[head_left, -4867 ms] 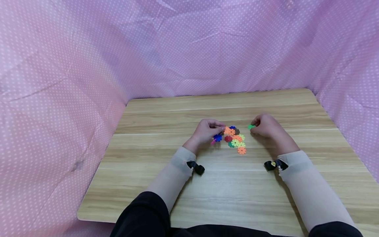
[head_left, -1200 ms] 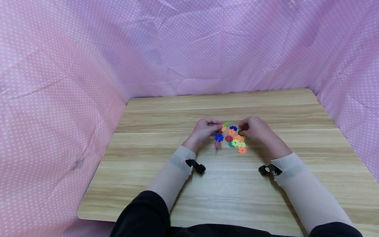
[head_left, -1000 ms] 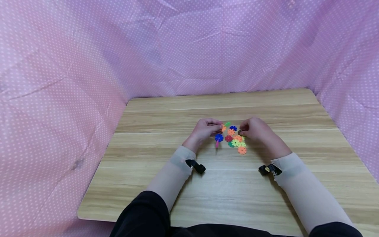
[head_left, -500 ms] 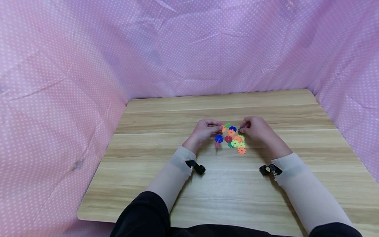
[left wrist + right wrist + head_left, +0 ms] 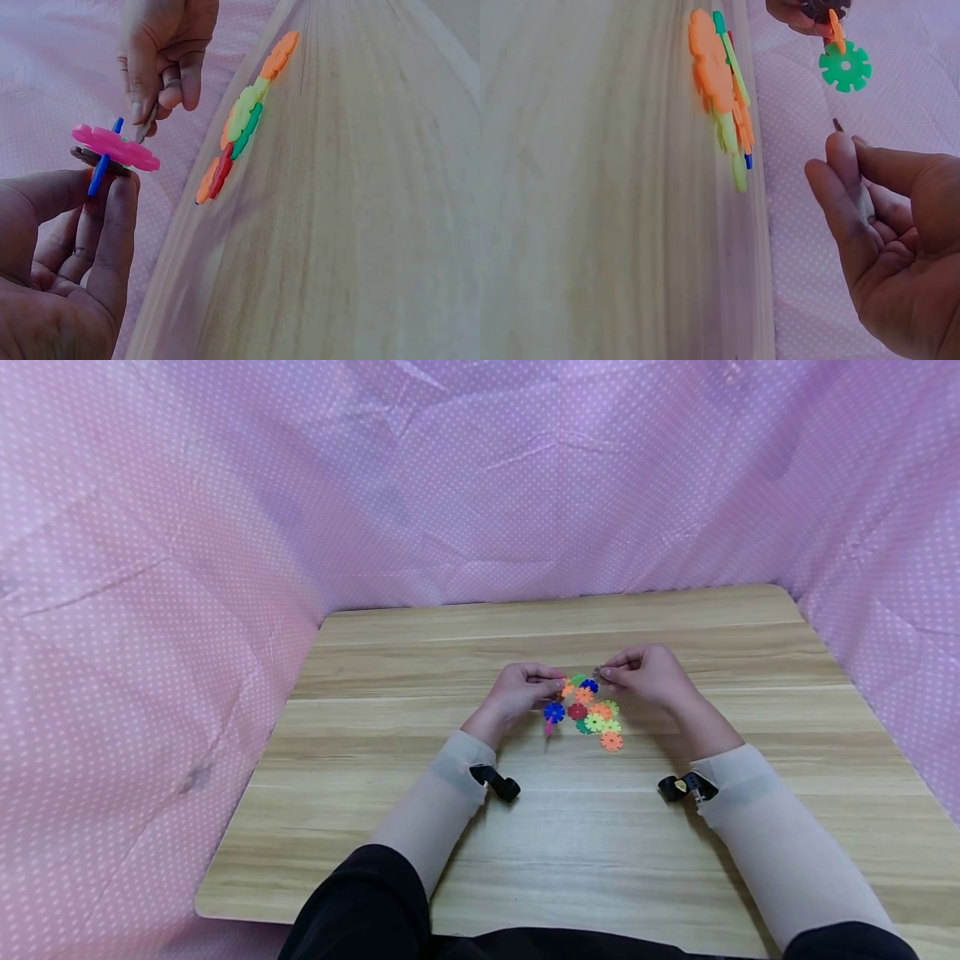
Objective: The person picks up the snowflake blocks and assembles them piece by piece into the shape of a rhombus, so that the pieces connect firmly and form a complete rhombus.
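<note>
My left hand (image 5: 522, 687) pinches a cluster of interlocking notched plastic discs, raised above the table. In the left wrist view the cluster shows a pink disc (image 5: 116, 147), a blue disc (image 5: 97, 174) set crosswise, and a brown disc (image 5: 97, 160) between thumb and fingers. On its far side, an orange disc (image 5: 838, 31) carries a green disc (image 5: 845, 66). Facing it, my right hand (image 5: 651, 677) pinches a single brown disc (image 5: 148, 124) between thumb and forefinger, apart from the green one. Seen from the right wrist, only that disc's edge peeks past the fingertips.
Loose discs lie in an overlapping pile on the wooden table (image 5: 585, 843), just below and between both hands. The pile has a red disc (image 5: 577, 712), an orange disc (image 5: 611, 741), and several yellow-green, orange and green ones. Pink dotted cloth (image 5: 480, 485) hangs around the table.
The green disc went from my right hand onto the left hand's cluster. My right hand then took the brown disc from the pile and lifted it up and leftward. The left hand barely moved.
</note>
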{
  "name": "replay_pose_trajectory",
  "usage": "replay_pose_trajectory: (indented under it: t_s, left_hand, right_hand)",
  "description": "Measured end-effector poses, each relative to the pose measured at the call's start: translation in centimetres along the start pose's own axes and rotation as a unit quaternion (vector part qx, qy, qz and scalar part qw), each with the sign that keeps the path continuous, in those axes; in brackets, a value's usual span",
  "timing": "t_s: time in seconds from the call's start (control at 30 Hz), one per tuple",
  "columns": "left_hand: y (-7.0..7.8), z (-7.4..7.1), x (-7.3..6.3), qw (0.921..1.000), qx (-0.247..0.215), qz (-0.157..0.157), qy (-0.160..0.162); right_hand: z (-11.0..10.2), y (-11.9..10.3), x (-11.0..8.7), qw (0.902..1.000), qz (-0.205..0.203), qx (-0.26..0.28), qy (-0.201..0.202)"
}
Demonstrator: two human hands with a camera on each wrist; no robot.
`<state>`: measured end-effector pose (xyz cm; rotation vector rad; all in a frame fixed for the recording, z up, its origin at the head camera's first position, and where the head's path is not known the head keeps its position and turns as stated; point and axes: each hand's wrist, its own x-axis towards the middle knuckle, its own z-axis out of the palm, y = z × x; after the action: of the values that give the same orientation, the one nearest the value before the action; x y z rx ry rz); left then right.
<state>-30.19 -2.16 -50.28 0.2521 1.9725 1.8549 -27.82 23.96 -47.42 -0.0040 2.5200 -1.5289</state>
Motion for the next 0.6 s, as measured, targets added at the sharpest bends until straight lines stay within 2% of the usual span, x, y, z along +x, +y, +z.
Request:
replay_pose_trajectory:
  t_s: [0.23, 0.6]
  left_hand:
    - [0.08, -0.03, 0.06, 1.0, 0.002, 0.003, 0.001]
    - [0.24, -0.06, -0.05, 0.9998, 0.012, 0.008, -0.009]
  right_hand:
    - [0.17, -0.29, 0.01, 0.9965, -0.002, 0.081, -0.018]
    - [0.7, -0.41, -0.14, 0.9906, -0.021, 0.121, -0.061]
